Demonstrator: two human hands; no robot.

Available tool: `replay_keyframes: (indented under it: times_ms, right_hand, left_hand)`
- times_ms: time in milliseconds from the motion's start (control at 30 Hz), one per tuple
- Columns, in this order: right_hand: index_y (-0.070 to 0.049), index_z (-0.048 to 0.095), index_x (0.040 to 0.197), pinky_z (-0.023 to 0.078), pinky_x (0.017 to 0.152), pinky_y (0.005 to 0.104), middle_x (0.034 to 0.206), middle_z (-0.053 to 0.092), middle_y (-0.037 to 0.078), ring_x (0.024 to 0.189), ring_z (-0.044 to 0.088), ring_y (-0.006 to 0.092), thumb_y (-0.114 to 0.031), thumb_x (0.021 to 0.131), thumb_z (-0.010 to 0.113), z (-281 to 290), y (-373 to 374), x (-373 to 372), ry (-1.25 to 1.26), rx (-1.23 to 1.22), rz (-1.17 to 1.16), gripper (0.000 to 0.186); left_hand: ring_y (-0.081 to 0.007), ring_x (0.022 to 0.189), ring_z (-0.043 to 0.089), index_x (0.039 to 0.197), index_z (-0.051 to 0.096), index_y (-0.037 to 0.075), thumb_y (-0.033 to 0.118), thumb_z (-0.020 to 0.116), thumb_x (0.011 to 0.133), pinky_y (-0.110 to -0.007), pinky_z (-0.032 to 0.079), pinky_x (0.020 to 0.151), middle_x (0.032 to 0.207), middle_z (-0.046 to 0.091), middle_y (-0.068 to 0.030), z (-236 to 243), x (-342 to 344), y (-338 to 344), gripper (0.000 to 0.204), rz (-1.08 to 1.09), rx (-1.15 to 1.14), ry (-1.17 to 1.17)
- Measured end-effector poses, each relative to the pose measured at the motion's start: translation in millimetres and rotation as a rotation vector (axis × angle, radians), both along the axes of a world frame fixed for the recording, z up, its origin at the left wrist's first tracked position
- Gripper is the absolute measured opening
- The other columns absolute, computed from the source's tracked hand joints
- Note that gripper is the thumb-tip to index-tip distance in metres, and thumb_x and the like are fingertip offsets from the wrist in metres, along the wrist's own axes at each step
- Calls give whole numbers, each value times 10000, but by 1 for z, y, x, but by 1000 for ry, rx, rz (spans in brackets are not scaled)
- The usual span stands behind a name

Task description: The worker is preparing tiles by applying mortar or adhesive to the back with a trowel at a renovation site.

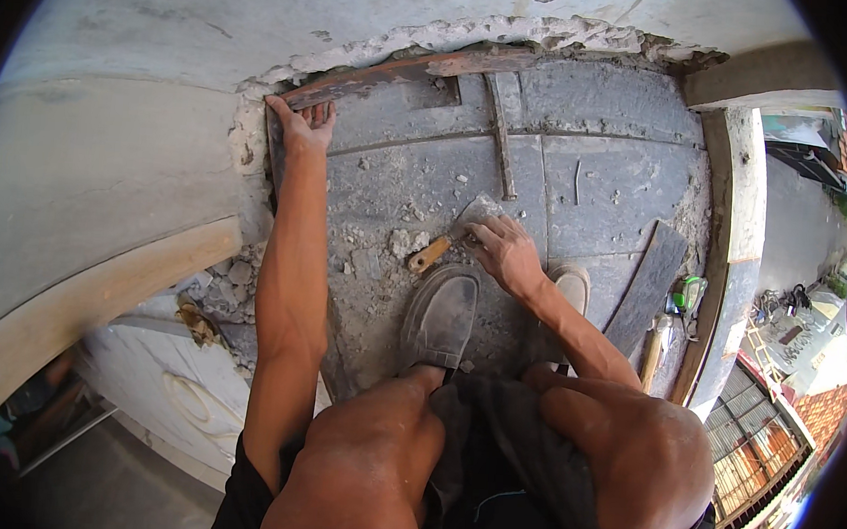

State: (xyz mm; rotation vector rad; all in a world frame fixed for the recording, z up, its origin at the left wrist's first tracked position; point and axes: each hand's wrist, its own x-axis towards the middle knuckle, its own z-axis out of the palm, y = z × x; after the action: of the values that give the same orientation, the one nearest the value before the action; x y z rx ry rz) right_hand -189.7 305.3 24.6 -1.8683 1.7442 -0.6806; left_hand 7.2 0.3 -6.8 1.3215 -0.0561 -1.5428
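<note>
My left hand (306, 129) reaches forward to the left end of a long, worn reddish-brown wooden strip (386, 76). Its thumb and fingers grip that end, where the strip lies along the base of the broken wall. Lower and to the right, my right hand (509, 257) is bent down over a small trowel (430, 254) with a wooden handle. Its fingers are closed at the grey, dusty blade, and they partly cover it. The handle points down and left, near my left shoe (442, 314).
Rubble (371, 256) litters the grey slab floor (603, 188). A narrow bar (501, 138) stretches from the wall toward me. At right lie a dark plank (647, 290), a green tape measure (686, 294) and a wooden-handled tool (653, 351), beside a post (737, 187) and a drop to lower roofs.
</note>
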Motion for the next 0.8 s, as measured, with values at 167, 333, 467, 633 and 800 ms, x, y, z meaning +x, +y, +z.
replay_keyframes:
  times_ms: [167,333,467,633,800]
  right_hand:
    - [-64,558,875,421,760,349,911,540,70,880,513,245,-99,678,611,-8,-31,21,139,-95,119,207]
    - [-44,562,897,435,720,372,934,548,90,846,524,289,-95,669,642,16,0,11,261,-2,106,247]
    - [-36,566,899,442,727,365,930,558,107,835,535,287,-64,702,610,-9,15,10,236,-16,190,203]
    - [-16,567,929,454,689,386,881,586,152,788,568,324,-55,780,564,26,11,-13,33,207,197,154]
    - [-6,586,920,467,603,323,771,594,131,682,607,240,-76,830,534,137,-17,-54,-150,559,89,125]
  left_hand:
    - [-224,1089,393,1240,388,114,688,543,684,-431,311,989,1187,428,-64,-9,18,-2,814,21,-81,42]
    - [-218,1009,456,1188,459,135,658,591,673,-415,343,964,1107,474,-41,-9,-1,6,746,126,-6,98]
    - [-213,996,452,1174,454,84,608,644,660,-407,406,937,1110,460,-54,-2,11,7,758,180,8,90]
    - [-228,994,443,1180,438,69,588,668,644,-411,423,938,1120,431,-69,11,9,10,780,174,50,111]
    - [-226,967,446,1184,439,75,571,664,669,-420,428,922,1117,436,-66,11,-26,8,750,138,50,153]
